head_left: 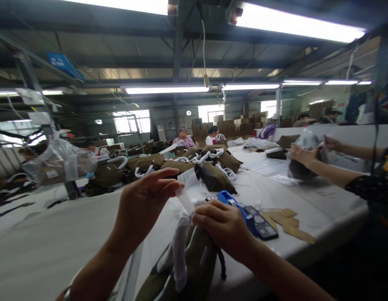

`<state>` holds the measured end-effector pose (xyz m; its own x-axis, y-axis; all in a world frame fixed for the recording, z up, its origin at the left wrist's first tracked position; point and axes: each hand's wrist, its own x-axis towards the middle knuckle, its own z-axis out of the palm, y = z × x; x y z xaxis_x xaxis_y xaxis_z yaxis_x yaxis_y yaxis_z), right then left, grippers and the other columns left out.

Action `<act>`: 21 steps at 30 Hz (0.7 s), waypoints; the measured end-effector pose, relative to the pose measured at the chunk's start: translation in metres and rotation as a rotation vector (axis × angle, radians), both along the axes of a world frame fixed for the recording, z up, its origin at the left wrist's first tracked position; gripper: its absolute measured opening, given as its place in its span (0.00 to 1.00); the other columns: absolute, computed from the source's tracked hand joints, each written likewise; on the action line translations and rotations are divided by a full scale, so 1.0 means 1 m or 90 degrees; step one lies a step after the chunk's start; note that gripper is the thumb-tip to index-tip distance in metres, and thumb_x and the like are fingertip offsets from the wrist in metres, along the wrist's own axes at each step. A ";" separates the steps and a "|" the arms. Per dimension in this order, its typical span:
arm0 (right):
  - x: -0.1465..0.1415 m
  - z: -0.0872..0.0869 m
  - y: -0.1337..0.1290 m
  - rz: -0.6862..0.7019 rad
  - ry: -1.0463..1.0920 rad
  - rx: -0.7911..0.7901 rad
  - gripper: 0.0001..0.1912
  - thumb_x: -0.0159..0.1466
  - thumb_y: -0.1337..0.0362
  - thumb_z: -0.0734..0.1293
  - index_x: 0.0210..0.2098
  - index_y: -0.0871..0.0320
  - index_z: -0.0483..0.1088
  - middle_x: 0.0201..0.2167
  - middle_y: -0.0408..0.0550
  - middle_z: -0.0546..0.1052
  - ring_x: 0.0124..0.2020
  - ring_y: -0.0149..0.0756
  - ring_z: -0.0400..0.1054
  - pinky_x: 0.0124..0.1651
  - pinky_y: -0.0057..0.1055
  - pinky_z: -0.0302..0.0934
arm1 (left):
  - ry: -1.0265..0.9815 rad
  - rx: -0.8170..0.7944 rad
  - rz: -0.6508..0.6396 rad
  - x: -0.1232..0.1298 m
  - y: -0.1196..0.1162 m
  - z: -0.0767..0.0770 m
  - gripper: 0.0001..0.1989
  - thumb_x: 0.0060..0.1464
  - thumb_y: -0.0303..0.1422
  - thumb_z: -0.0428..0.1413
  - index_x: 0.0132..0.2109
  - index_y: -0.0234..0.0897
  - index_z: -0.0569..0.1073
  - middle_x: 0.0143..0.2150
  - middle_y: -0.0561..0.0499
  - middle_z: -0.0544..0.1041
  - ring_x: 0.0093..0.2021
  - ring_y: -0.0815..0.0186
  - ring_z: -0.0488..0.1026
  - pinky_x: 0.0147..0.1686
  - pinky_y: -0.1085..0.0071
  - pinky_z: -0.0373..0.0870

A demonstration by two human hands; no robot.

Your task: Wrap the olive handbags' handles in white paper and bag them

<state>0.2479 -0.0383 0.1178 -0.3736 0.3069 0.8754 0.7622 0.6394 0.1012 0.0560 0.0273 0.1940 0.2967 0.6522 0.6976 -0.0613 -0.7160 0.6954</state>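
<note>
Head view: 1 olive bag (196,274), at the bench (71,234); left hand (150,192) pinches 1 translucent strip (187,202); right hand (226,223) pinches the white-wrapped handle (179,253) near its top. Apparent step: strip-fitting; next calls for steadiness.

The left hand (148,194) pinches a translucent tape strip (186,201); the right hand (223,223) holds an olive bag (198,276) by its white-wrapped handle (180,261). A blue tape dispenser (224,196) and smartphone (265,228) lie right, piled bags (214,177) far.
</note>
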 end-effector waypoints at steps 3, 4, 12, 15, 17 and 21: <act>0.008 -0.024 0.000 0.014 0.082 -0.047 0.14 0.71 0.72 0.62 0.50 0.53 0.75 0.46 0.48 0.82 0.42 0.37 0.76 0.45 0.32 0.71 | -0.009 -0.082 -0.041 -0.005 0.009 -0.007 0.21 0.57 0.43 0.64 0.53 0.36 0.76 0.39 0.47 0.85 0.40 0.61 0.82 0.39 0.71 0.81; 0.011 -0.032 0.000 0.012 0.127 -0.061 0.15 0.70 0.72 0.63 0.52 0.53 0.75 0.47 0.48 0.82 0.45 0.37 0.77 0.47 0.32 0.72 | 0.014 -0.096 -0.035 -0.006 0.010 -0.012 0.24 0.59 0.47 0.61 0.56 0.36 0.75 0.45 0.45 0.84 0.45 0.59 0.82 0.41 0.69 0.81; 0.024 -0.065 0.015 -0.064 0.345 -0.219 0.31 0.64 0.70 0.67 0.66 0.54 0.63 0.59 0.55 0.74 0.52 0.43 0.74 0.54 0.37 0.70 | 0.388 -0.277 -0.241 0.005 -0.013 -0.044 0.22 0.61 0.52 0.55 0.47 0.38 0.76 0.38 0.47 0.81 0.40 0.59 0.79 0.37 0.70 0.76; 0.026 -0.056 0.023 -0.050 0.377 -0.321 0.22 0.63 0.68 0.67 0.57 0.56 0.72 0.47 0.52 0.80 0.38 0.38 0.76 0.41 0.33 0.70 | 0.427 -0.251 -0.222 0.014 -0.011 -0.037 0.17 0.60 0.48 0.56 0.38 0.38 0.73 0.26 0.54 0.74 0.27 0.65 0.72 0.26 0.76 0.68; 0.028 -0.049 0.027 -0.059 0.397 -0.360 0.14 0.63 0.66 0.67 0.49 0.57 0.76 0.38 0.49 0.81 0.33 0.36 0.74 0.36 0.31 0.68 | 0.468 -0.119 -0.112 0.016 -0.002 -0.029 0.15 0.60 0.46 0.55 0.36 0.38 0.73 0.23 0.55 0.72 0.24 0.67 0.69 0.23 0.76 0.63; 0.027 -0.043 0.030 -0.042 0.482 -0.377 0.11 0.64 0.59 0.70 0.44 0.56 0.77 0.31 0.43 0.79 0.27 0.32 0.70 0.31 0.27 0.63 | 0.507 0.137 0.072 0.015 0.027 -0.017 0.17 0.59 0.43 0.53 0.48 0.38 0.77 0.28 0.52 0.79 0.25 0.63 0.73 0.27 0.73 0.65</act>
